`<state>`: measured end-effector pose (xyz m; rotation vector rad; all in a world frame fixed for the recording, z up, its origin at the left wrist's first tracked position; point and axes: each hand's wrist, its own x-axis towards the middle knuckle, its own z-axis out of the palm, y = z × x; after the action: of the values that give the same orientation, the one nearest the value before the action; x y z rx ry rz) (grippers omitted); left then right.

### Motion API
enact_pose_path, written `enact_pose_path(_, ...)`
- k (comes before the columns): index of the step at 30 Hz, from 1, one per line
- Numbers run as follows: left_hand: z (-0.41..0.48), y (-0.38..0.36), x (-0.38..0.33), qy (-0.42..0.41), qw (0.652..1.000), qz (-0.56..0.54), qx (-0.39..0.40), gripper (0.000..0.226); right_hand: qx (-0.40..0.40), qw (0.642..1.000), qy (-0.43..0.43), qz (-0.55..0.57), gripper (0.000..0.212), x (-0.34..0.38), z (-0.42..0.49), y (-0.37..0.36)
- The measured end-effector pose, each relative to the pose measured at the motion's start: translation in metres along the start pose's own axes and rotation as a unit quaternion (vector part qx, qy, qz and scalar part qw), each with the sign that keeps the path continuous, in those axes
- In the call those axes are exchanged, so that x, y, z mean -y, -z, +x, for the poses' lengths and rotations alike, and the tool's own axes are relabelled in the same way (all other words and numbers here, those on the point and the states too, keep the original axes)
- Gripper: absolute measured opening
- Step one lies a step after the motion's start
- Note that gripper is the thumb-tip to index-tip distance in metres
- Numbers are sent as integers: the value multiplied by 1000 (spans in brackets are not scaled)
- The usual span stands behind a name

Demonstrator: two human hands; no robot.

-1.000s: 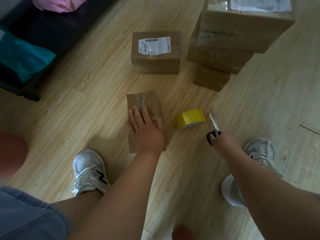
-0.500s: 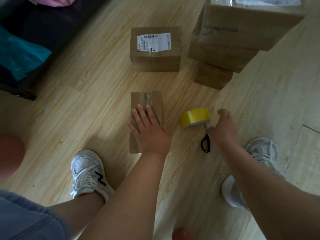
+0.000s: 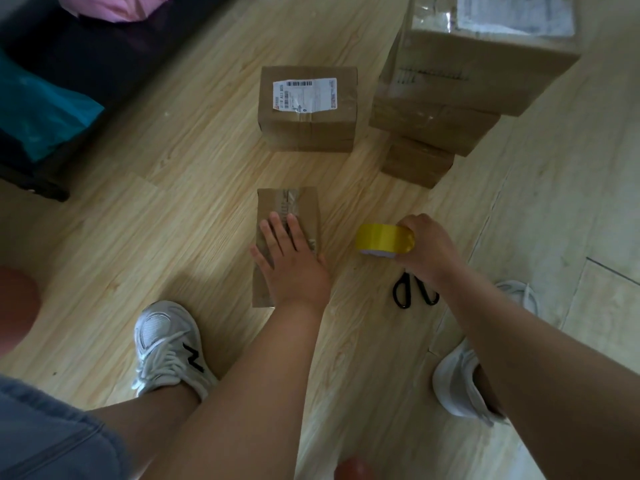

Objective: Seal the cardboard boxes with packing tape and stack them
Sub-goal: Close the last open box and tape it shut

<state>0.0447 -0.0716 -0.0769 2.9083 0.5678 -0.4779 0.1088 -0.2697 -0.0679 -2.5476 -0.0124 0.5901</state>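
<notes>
Right hand (image 3: 427, 251): grip clamped round the yellow roll of packing tape (image 3: 382, 239). Left hand (image 3: 294, 268): fingers straight, pressing the small flat brown cardboard box (image 3: 287, 202), just left of that grip. Pin the box, free the tape end, then draw it along the seam. Black-handled scissors (image 3: 403, 292) lie just behind the grip.

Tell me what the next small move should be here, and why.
Probably carry the tape roll across to the small box and start a strip on its top. The right hand grips the roll, the left hand lies flat on the box, and the scissors lie on the floor by the right wrist.
</notes>
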Motion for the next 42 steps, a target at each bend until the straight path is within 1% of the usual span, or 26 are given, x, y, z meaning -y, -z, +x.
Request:
enact_pose_path(4,2,13,5,7,998,-24,59,84,-31,999,9,40,33,16,-25,10)
enact_pose_path(6,0,29,9,6,995,-60,79,84,-36,996,-1,79,32,31,-40,19)
enact_pose_path(7,-2,36,13,-6,994,-81,71,82,-36,995,-3,97,32,37,-46,23)
enact_pose_path(10,-11,54,19,-84,985,-152,-4,71,-45,994,12,103,40,53,-62,33)
enact_pose_path(12,-19,70,14,-123,954,-275,-13,53,-56,990,22,125,45,63,-73,39)
enact_pose_path(14,-31,92,9,-119,916,-383,-14,35,-58,985,40,156,48,76,-83,43)
enact_pose_path(16,-40,112,5,-118,894,-433,-1,26,-39,981,47,184,53,86,-88,47)
enact_pose_path(18,-48,125,6,-140,895,-423,18,22,-7,977,51,206,56,92,-90,49)
enact_pose_path(20,-52,135,8,-142,902,-407,27,24,14,976,58,209,58,96,-93,52)
enact_pose_path(22,-56,144,9,-128,904,-406,23,29,4,975,78,209,57,100,-97,55)
enact_pose_path(25,-62,153,6,-124,926,-357,-10,37,-27,971,110,210,51,107,-100,57)
enact_pose_path(26,-64,156,5,-121,929,-348,-33,36,-37,970,119,207,52,111,-102,58)
enact_pose_path(28,-67,159,4,-110,923,-362,-73,29,-46,968,128,211,54,117,-104,61)
enact_pose_path(32,-66,163,4,-106,912,-379,-117,14,-58,967,155,194,51,126,-107,66)
enact_pose_path(35,-64,169,3,-108,911,-380,-120,10,-59,965,152,208,52,128,-108,66)
enact_pose_path(39,-63,174,2,-153,932,-303,-130,11,-54,965,141,215,55,132,-109,66)
enact_pose_path(42,-59,176,4,-154,936,-291,-121,11,-36,963,146,224,52,133,-113,68)
